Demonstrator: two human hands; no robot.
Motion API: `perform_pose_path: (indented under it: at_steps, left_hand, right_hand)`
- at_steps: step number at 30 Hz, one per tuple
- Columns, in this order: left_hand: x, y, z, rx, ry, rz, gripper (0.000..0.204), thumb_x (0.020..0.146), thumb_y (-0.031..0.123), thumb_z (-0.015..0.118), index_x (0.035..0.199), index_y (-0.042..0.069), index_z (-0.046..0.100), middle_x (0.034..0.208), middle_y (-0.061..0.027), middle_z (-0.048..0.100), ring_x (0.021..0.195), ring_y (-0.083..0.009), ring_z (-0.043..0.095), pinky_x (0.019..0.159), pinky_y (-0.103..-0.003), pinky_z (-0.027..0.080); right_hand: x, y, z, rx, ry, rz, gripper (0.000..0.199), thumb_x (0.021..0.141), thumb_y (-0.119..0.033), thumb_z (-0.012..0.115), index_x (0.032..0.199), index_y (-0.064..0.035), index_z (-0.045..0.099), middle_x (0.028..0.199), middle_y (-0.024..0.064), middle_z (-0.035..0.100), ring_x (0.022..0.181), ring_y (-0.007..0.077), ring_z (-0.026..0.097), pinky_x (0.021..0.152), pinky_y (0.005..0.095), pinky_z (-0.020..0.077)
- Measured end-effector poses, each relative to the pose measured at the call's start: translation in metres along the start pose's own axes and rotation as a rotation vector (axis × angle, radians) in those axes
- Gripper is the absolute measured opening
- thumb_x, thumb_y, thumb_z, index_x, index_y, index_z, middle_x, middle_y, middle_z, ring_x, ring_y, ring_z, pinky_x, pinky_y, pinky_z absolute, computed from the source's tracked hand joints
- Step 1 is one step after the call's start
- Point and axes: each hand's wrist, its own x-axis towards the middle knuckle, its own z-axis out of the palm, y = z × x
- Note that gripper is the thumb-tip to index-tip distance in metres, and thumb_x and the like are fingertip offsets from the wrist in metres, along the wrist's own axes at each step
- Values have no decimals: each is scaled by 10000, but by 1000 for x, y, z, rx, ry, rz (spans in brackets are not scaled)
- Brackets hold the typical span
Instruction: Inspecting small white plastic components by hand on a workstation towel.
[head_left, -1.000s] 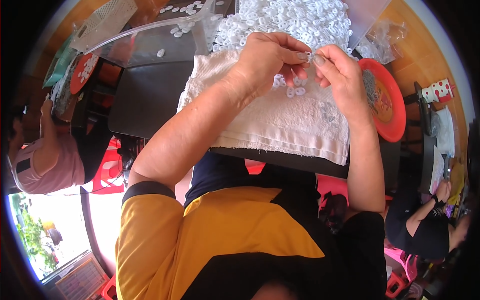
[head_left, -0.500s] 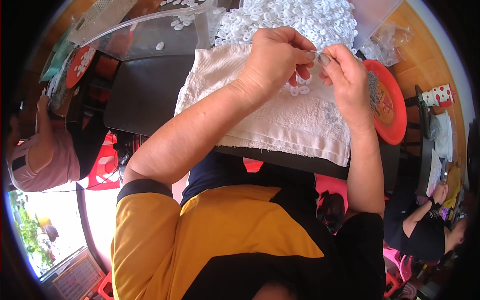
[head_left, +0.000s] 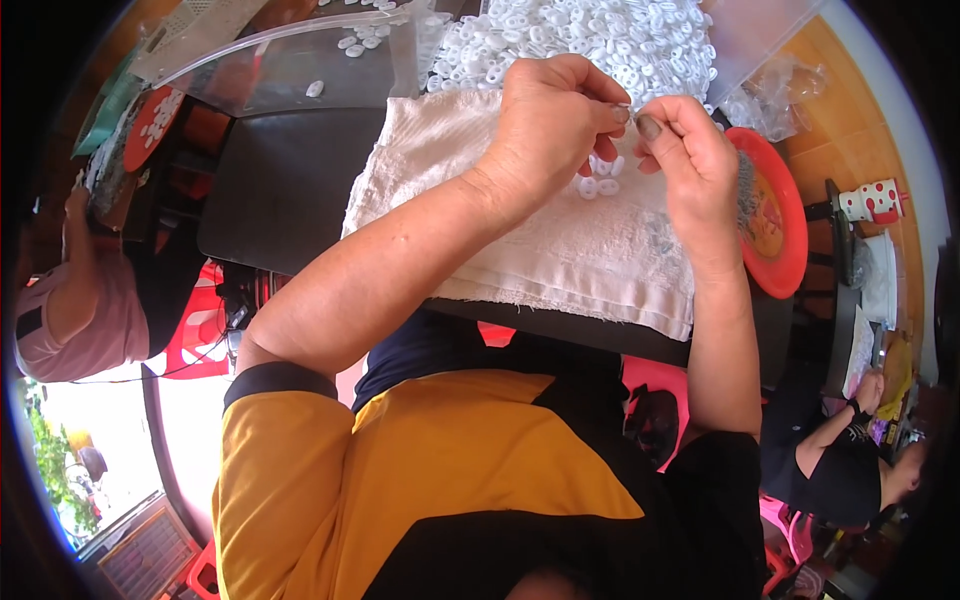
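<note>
Above a white towel, my left hand and my right hand are close together, fingertips pinched and almost touching. Whatever sits between the fingertips is too small to make out. Under my left fingers, several white oval plastic pieces with two holes lie on the cloth. A large heap of the same pieces fills the space just beyond my hands. To the right of my right hand, an orange-red plate holds a grey mass of small items.
A clear plastic bin with a few loose white pieces stands at the far left, beside the dark table. Crumpled clear bags lie at the far right. One person is at the left, another at the right.
The view has shifted slightly. Both my hands keep nearly the same pinched pose, with a slightly wider gap between the fingertips.
</note>
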Motion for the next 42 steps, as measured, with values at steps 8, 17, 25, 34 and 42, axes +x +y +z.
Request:
perform_pose_path:
  at_steps: [8,17,25,34,42]
  left_hand:
    - [0,-1,-1,0,-12,7,93,806,-22,637,891,-59,647,722,-119,672,554,-131,625,404,-219,427]
    - [-1,1,1,46,-9,30,83,806,-30,631,884,-51,651,724,-110,673,556,-118,624,408,-211,426]
    - [-8,0,6,-45,50,40,48,796,-41,636,844,-46,637,700,-104,654,520,-120,594,398,-217,406]
    - [0,-1,2,-168,14,26,39,774,-57,625,809,-65,610,689,-118,636,500,-135,589,396,-245,434]
    - [0,-2,1,-127,24,4,58,803,-35,631,850,-65,611,704,-132,650,521,-153,613,402,-246,435]
  right_hand:
    - [0,1,-1,-34,11,-22,90,953,-75,551,977,-2,598,847,12,617,755,74,556,667,228,457]
    - [0,3,-1,-95,47,-119,65,929,-46,575,964,4,599,837,19,619,730,77,557,642,233,469]
    - [-3,-1,6,-246,98,-283,44,907,-34,610,920,7,600,785,6,608,690,75,551,613,226,463]
    - [3,-3,1,147,83,12,106,942,-94,589,988,-11,635,839,6,625,759,72,568,678,223,458]
    - [1,-5,-5,-157,77,-175,111,949,-108,578,1011,-18,601,839,-10,595,763,67,524,691,224,435]
